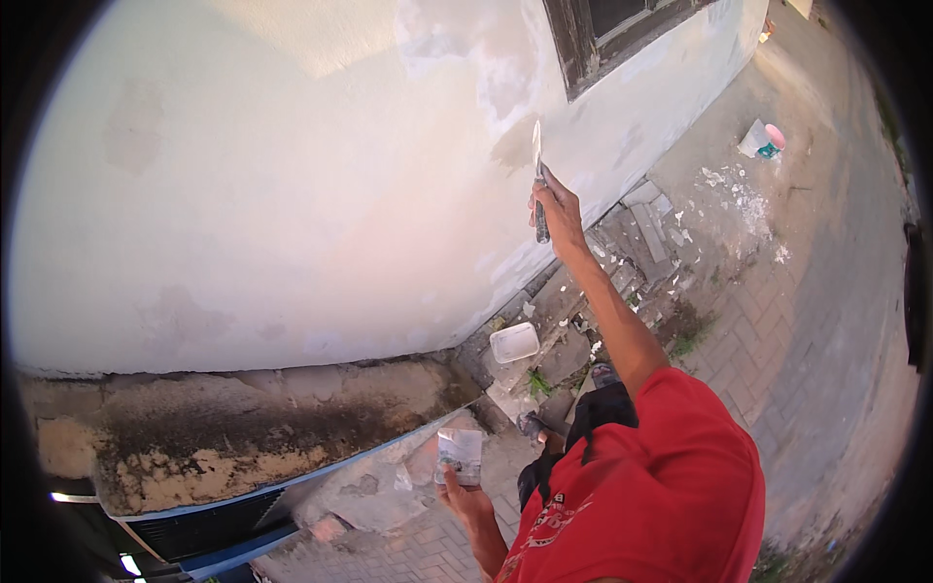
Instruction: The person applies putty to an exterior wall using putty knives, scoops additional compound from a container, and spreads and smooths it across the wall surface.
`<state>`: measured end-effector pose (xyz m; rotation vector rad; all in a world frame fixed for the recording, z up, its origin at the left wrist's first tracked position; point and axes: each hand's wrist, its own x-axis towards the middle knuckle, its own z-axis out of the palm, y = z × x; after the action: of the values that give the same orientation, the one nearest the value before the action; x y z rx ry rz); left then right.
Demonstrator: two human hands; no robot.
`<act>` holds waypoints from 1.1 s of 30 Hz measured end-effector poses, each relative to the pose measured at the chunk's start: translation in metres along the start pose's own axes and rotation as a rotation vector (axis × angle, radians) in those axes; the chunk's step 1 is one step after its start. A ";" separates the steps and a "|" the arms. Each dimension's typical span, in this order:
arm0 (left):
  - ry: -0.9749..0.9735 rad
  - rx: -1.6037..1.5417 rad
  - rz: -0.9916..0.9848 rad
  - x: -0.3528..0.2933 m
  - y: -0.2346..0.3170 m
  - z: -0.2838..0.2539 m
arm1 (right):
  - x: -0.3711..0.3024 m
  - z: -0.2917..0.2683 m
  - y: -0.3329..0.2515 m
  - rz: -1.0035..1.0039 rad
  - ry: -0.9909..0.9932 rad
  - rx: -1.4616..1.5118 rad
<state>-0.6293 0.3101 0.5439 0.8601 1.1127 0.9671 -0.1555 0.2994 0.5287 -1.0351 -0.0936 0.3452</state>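
Note:
My right hand is raised in front of the pale wall, its fingers wrapped round the dark handle of a putty knife. The narrow blade points up, close to a greyish patch on the wall below the window; whether it touches is unclear. Lower down, my left hand grips a flat, squarish plate with pale and grey smears, thumb on its face. A white rectangular tub lies on the ground at the foot of the wall, between my two hands.
A wooden-framed window is at the upper right. Broken slabs and white flakes litter the wall's base. A white, pink and green bucket lies farther right. A stained ledge with a blue edge runs along the lower left.

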 end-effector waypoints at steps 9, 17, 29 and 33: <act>0.005 0.019 -0.051 0.000 -0.010 -0.001 | 0.088 0.042 -0.011 -0.175 0.160 -0.497; -0.066 0.034 -0.065 0.014 -0.009 0.007 | 0.057 -0.009 -0.017 -0.040 0.138 -0.034; -0.086 0.028 -0.097 0.012 -0.004 0.036 | 0.041 -0.003 -0.021 -0.110 -0.174 -0.284; -0.127 0.001 -0.082 0.011 -0.004 0.041 | 0.085 -0.031 -0.060 -0.059 0.074 -0.077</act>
<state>-0.5868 0.3154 0.5462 0.8579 1.0318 0.8328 -0.0545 0.2739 0.5569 -1.1177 -0.0707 0.2509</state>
